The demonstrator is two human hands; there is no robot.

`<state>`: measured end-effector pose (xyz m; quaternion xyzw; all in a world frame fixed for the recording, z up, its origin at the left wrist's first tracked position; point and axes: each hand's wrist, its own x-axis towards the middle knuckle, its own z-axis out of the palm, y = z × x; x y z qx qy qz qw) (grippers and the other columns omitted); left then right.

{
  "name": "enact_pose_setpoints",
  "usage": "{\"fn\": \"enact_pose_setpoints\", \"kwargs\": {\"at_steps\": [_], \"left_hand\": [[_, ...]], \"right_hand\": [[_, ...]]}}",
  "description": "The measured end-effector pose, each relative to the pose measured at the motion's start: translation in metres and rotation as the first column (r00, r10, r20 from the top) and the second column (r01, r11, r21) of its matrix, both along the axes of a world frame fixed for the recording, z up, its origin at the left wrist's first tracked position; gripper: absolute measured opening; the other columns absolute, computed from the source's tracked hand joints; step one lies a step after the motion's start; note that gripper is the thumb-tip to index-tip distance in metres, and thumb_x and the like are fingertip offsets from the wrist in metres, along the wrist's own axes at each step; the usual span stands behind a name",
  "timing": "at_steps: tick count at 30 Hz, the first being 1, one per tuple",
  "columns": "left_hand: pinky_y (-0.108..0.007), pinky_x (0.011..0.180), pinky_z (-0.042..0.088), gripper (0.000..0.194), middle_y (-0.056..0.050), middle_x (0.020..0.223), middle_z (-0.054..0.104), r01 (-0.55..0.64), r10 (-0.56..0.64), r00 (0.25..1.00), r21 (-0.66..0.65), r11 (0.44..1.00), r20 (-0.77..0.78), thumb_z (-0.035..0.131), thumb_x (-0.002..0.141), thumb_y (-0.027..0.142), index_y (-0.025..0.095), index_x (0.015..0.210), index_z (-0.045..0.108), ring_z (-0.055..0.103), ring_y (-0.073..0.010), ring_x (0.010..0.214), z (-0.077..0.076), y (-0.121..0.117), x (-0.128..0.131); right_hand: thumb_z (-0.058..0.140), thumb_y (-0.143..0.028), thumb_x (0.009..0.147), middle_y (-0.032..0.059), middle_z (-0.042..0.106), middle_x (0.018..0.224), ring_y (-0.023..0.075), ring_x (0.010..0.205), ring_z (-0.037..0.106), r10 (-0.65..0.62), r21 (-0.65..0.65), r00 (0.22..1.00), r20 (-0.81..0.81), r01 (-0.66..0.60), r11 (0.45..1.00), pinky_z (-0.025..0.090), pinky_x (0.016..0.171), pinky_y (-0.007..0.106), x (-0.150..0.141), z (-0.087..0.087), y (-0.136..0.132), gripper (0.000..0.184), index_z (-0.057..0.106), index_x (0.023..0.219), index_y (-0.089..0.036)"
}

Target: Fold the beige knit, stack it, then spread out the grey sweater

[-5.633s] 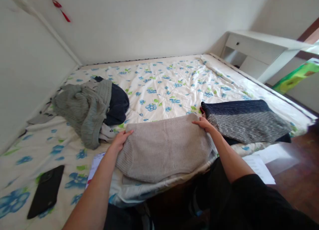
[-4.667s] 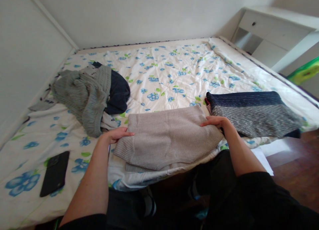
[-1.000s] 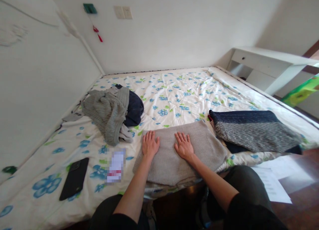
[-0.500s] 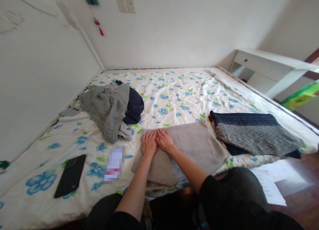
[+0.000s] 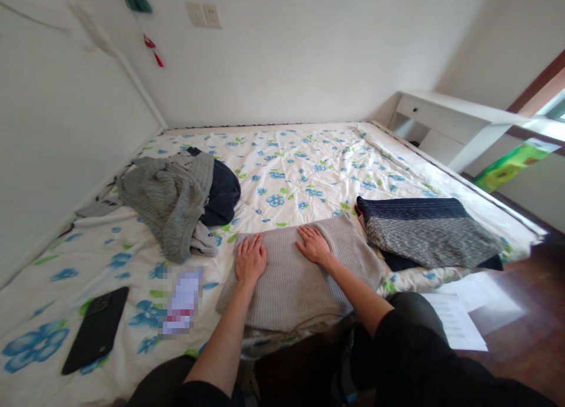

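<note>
Right grip [image 5: 314, 245] now farther across knit [image 5: 295, 295]

Nothing's reading clearly here, tbh: letters [image 5: 108, 202] on the grey cloth [image 5: 93, 209] are blurring, the slip [image 5: 182, 294] is showing pixels.

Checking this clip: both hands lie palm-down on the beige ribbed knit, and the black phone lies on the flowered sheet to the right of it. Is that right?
Not quite: the black phone lies to the left of the beige ribbed knit, as the head view shows. The rest holds: left hand and right hand lie palm-down on the knit, and the phone is on the flowered sheet.
</note>
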<state>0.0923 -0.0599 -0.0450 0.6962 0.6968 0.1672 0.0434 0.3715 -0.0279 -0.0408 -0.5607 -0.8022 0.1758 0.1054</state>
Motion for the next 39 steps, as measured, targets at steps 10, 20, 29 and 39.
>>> {"fn": "enact_pose_setpoints", "kwargs": {"at_steps": [10,20,29,39], "left_hand": [[-0.056,0.148,0.022,0.068,-0.012,0.180,0.062,-0.011,0.011,1.000,-0.010,1.000,0.004,0.045,0.112,0.031,0.019,0.176,0.063,0.044,-0.0368,0.175,-0.003,0.003,-0.001],[-0.057,0.142,0.035,0.065,-0.013,0.175,0.068,-0.002,0.015,0.990,0.092,0.996,-0.137,0.041,0.113,0.031,0.015,0.170,0.069,0.056,-0.0379,0.167,-0.013,0.005,-0.004],[-0.059,0.142,0.035,0.065,-0.013,0.175,0.067,-0.005,0.016,0.993,0.086,0.996,-0.121,0.046,0.111,0.029,0.018,0.172,0.068,0.055,-0.0382,0.168,-0.012,0.004,-0.003],[-0.059,0.141,0.036,0.065,-0.014,0.173,0.069,-0.004,0.015,0.995,0.113,0.994,-0.094,0.046,0.111,0.030,0.017,0.170,0.070,0.056,-0.0386,0.167,-0.015,0.004,-0.004]], "right_hand": [[0.042,-0.057,0.123,0.0166,0.037,0.194,0.0283,0.182,0.031,-0.178,-0.015,0.978,0.106,0.181,0.983,0.015,0.149,0.046,0.092,-0.013,0.017,0.079,0.041,0.187,-0.009],[0.036,-0.060,0.122,0.0122,0.024,0.199,0.0321,0.186,0.019,-0.302,-0.058,0.934,0.189,0.318,0.946,0.014,0.150,0.054,0.145,-0.022,0.026,0.083,0.031,0.192,-0.015],[0.042,-0.060,0.121,0.0172,0.034,0.195,0.0327,0.183,0.028,-0.383,-0.097,0.910,0.160,0.401,0.911,0.025,0.147,0.056,0.149,-0.019,0.036,0.082,0.038,0.189,-0.014],[0.052,-0.035,0.118,0.0253,0.079,0.151,0.0348,0.146,0.075,-0.770,-0.093,0.613,-0.175,0.769,0.633,0.054,0.127,0.041,0.175,-0.011,0.077,0.056,0.073,0.162,-0.007]]}}
